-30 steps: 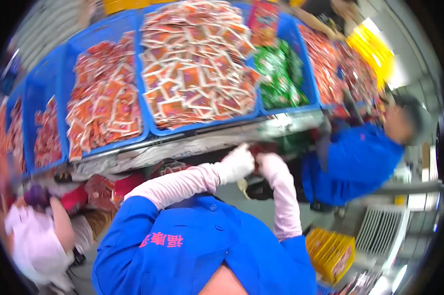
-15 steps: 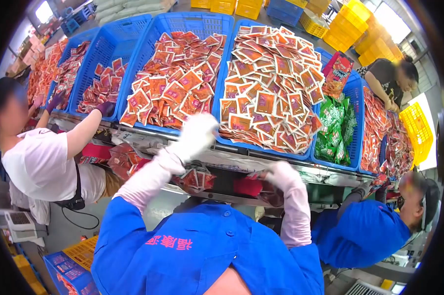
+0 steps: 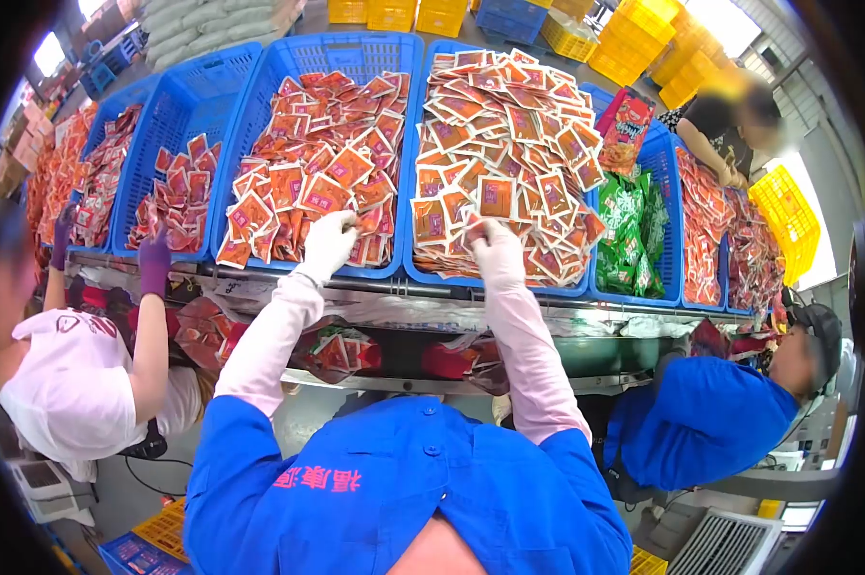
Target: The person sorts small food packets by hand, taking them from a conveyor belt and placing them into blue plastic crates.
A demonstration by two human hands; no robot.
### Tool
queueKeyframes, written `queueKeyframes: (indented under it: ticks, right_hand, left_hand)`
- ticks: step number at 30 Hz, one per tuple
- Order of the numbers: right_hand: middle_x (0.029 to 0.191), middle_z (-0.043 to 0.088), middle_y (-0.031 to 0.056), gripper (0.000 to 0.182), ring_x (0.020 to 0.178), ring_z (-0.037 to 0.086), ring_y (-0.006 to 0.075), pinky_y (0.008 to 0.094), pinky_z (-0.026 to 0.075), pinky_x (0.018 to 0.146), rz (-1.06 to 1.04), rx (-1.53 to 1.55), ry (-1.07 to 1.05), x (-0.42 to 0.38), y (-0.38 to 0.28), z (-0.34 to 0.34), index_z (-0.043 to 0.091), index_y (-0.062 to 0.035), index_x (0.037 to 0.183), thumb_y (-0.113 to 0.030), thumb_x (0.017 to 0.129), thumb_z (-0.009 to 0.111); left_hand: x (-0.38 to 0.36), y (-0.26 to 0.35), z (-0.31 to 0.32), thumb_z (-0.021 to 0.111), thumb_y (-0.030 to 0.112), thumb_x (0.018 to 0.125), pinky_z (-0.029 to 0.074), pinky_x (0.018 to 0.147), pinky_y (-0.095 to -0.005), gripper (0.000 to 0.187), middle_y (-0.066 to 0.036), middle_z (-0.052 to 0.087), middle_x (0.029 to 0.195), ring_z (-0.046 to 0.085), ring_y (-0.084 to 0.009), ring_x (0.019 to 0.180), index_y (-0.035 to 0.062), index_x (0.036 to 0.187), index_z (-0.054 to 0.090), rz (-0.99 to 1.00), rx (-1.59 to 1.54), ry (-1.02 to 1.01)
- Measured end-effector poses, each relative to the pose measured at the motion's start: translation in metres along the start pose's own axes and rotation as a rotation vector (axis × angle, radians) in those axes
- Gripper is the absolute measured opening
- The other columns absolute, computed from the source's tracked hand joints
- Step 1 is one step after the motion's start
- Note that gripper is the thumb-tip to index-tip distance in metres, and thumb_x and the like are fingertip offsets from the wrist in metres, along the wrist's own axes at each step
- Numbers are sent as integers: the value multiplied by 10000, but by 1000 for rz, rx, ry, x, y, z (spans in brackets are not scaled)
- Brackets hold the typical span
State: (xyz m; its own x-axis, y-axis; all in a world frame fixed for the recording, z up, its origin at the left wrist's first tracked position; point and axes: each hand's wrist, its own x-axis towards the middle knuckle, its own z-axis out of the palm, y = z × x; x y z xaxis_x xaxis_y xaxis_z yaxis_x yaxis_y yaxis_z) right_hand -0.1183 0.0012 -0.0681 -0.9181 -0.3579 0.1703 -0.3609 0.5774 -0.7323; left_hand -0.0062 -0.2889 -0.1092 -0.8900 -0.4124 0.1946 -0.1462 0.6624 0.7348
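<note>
My left hand (image 3: 329,244), in a white glove with a pink sleeve, rests on the front of a heap of red-orange sachets (image 3: 322,168) in a blue crate (image 3: 260,86), fingers curled over a sachet. In the same kind of glove, my right hand (image 3: 497,254) is in the neighbouring crate (image 3: 586,287), with its fingers closed on a sachet at the near edge of the pile of orange sachets (image 3: 509,125). Below the crates, clear bags holding red packets (image 3: 341,353) hang on a metal shelf (image 3: 385,311).
More blue crates of red sachets (image 3: 179,187) stand to the left, and one with green packets (image 3: 634,230) to the right. A person in white (image 3: 68,383) with purple gloves works at my left, a person in blue (image 3: 710,422) at my right. Yellow crates (image 3: 787,220) are stacked behind.
Both hands have risen from the bags under the shelf into the crates. My left hand went to the red-orange heap, my right hand to the orange pile. My view steadied and shifted left.
</note>
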Motion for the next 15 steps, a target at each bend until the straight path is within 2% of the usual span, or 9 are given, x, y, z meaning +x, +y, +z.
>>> queueKeyframes:
  ticks: [2, 3, 4, 6, 8, 9, 10, 13, 15]
  right_hand:
    - [816, 695, 28, 217, 778, 654, 133, 318, 527, 712, 207, 524, -112, -5, -3, -11, 691, -38, 1029, -242, 963, 654]
    - [900, 684, 24, 269, 824, 635, 120, 328, 532, 725, 236, 613, -171, -10, 4, -5, 670, -16, 1108, -253, 982, 642]
    - [1002, 669, 39, 315, 839, 623, 132, 317, 519, 762, 382, 907, -297, -24, -2, -4, 609, -44, 1211, -240, 970, 660]
    - [1073, 648, 49, 434, 845, 615, 139, 304, 525, 767, 383, 1374, -367, -55, -30, 0, 534, -68, 1300, -264, 946, 692]
    - [1033, 650, 33, 472, 841, 617, 135, 301, 534, 763, 307, 1071, -40, -72, -30, -8, 513, -86, 1317, -259, 925, 710]
    - [1025, 659, 25, 500, 868, 626, 132, 292, 529, 790, 431, 1105, -137, -81, -6, -20, 511, -85, 1337, -251, 914, 719]
    - [1059, 678, 27, 464, 882, 637, 124, 281, 507, 814, 534, 1045, -170, -91, -2, -45, 542, -68, 1324, -220, 919, 711]
    - [1074, 701, 35, 340, 889, 646, 107, 267, 504, 821, 386, 908, 136, -94, 42, -64, 614, -50, 1240, -140, 924, 701]
    - [1041, 711, 18, 280, 900, 642, 95, 258, 499, 832, 246, 876, 273, -83, 72, -75, 636, -44, 1204, -85, 930, 682]
  left_hand:
    - [-11, 46, -7, 668, 133, 806, 519, 776, -386, 142, -135, 698, 887, 680, -290, 871, 53, 917, 706, -18, -321, -98]
    - [-19, 78, -5, 678, 110, 810, 518, 781, -367, 131, -123, 682, 874, 670, -279, 855, 53, 926, 702, 116, -263, -84]
    - [-30, 107, 5, 687, 87, 813, 518, 786, -347, 126, -111, 666, 862, 661, -269, 839, 54, 934, 697, 252, -209, -71]
    - [-52, 146, 35, 690, 65, 791, 518, 780, -380, 157, -112, 636, 877, 641, -302, 840, 56, 944, 660, 384, -129, -43]
    - [-67, 162, 63, 698, 52, 768, 518, 775, -405, 221, -117, 626, 884, 631, -332, 859, 58, 976, 625, 502, -152, -46]
    - [-75, 169, 66, 721, 82, 779, 513, 801, -419, 246, -122, 621, 909, 626, -344, 903, 67, 1004, 621, 505, -206, -207]
    - [-82, 171, 71, 743, 131, 800, 507, 855, -418, 278, -128, 616, 1004, 616, -341, 974, 73, 1048, 631, 497, -168, -331]
    - [-88, 177, 80, 762, 199, 816, 495, 901, -404, 351, -110, 595, 1141, 598, -321, 1048, 90, 1130, 648, 606, -160, -431]
    - [-81, 178, 87, 750, 237, 812, 495, 882, -414, 322, -103, 605, 1078, 602, -312, 1018, 102, 1089, 655, 638, -128, -484]
